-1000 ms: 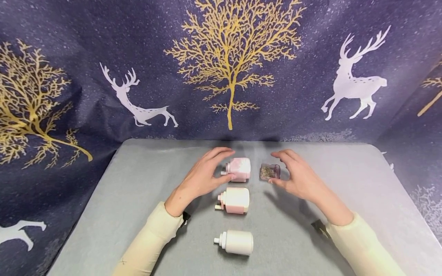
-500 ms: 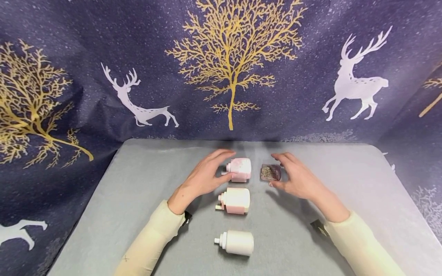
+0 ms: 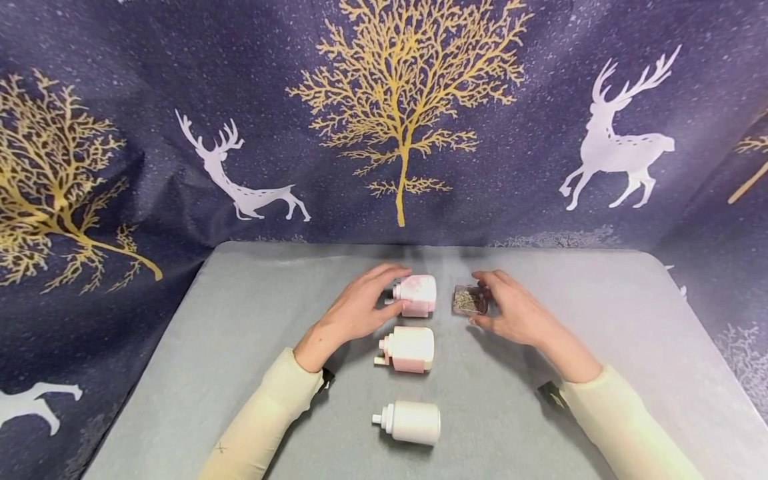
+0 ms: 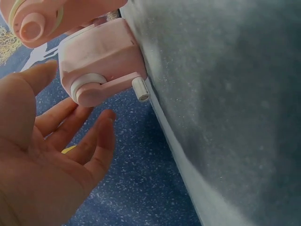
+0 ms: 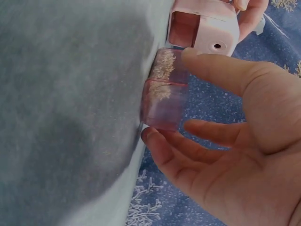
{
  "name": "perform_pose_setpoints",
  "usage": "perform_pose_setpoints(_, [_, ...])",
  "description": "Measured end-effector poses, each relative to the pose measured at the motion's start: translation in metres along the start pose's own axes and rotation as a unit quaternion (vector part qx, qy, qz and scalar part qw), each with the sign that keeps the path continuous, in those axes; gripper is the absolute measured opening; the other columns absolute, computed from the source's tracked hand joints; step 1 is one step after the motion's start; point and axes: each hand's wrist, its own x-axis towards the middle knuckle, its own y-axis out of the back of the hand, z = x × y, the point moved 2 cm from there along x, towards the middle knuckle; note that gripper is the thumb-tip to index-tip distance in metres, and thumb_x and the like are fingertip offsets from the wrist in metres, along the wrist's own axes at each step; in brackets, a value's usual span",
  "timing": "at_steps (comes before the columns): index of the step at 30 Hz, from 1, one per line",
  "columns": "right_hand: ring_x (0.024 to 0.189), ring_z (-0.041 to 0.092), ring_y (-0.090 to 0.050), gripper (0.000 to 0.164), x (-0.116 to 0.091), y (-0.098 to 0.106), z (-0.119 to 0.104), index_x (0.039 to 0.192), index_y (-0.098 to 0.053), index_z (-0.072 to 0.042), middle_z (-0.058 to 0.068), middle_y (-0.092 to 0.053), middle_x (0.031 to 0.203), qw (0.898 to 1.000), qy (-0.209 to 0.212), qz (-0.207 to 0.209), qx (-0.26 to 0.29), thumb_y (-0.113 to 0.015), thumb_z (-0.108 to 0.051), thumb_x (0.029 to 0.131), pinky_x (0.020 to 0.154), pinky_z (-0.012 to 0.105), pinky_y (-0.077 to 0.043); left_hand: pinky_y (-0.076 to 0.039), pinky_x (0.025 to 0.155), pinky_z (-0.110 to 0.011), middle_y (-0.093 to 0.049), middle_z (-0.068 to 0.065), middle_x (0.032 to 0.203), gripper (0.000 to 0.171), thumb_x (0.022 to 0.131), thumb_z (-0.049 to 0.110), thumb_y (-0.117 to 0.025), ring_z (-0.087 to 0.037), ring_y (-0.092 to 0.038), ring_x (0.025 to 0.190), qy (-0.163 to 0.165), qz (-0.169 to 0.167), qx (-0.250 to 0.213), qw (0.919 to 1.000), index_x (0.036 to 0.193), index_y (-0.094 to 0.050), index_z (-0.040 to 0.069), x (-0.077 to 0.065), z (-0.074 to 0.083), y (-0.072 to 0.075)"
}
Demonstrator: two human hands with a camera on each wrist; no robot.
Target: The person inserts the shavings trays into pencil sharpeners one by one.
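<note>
A pale pink crank pencil sharpener (image 3: 420, 295) lies at the far middle of the table. My left hand (image 3: 355, 312) spreads around its crank end, thumb on the near side and fingers on the far side. In the left wrist view, the thumb (image 4: 41, 75) is right beside the sharpener's body. Just right of the sharpener sits its see-through pinkish drawer (image 5: 164, 106), with shavings inside. My right hand (image 3: 517, 312) arches around the drawer, thumb at one side and fingers at the other, without a closed grip. The sharpener's drawer slot (image 5: 184, 29) gapes toward the drawer.
A cream and pink crank sharpener (image 3: 411, 348) lies just nearer than the first. Closer still is a white one (image 3: 414, 422), its crank also to the left. Behind the grey table (image 3: 252, 287) hangs a dark blue cloth (image 3: 510, 187) with deer and trees.
Both hands have shifted only slightly. The right fingers and thumb have drawn a little closer around the drawer. The sharpeners and drawer stay in place.
</note>
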Motion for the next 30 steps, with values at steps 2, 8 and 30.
perform_pose_setpoints(2, [0.118,0.04,-0.056,0.085,0.0,-0.001,0.001,0.144,-0.045,0.003,0.022,-0.055,0.133,1.0,0.001,-0.001,0.0,-0.087,-0.021,0.074,0.103,0.058,-0.043,-0.04,0.11,-0.036,-0.051,0.006,0.144,0.054,0.098,0.037,-0.064,-0.013,-0.048,0.133,-0.004,0.001,-0.001,1.0,0.146,-0.05,0.017,0.0,-0.001,-0.001])
perform_pose_setpoints(8, [0.111,0.038,-0.059,0.079,-0.001,-0.003,0.002,0.139,-0.047,0.006,0.022,-0.058,0.126,1.0,0.001,-0.006,0.005,-0.086,-0.015,0.074,0.099,0.057,-0.047,-0.04,0.111,-0.036,-0.052,0.005,0.143,0.054,0.098,0.036,-0.064,-0.013,-0.049,0.132,-0.014,0.006,-0.005,0.9999,0.145,-0.051,0.016,0.0,-0.002,-0.004])
perform_pose_setpoints(30, [0.098,0.03,-0.066,0.063,0.003,-0.006,0.01,0.125,-0.056,0.007,0.017,-0.064,0.114,0.999,0.002,-0.014,0.039,-0.085,-0.008,0.071,0.089,0.049,-0.054,-0.041,0.109,-0.034,-0.049,0.011,0.145,0.054,0.098,0.037,-0.063,-0.008,-0.048,0.131,0.011,-0.008,-0.016,0.9998,0.148,-0.048,0.025,-0.001,-0.004,-0.003])
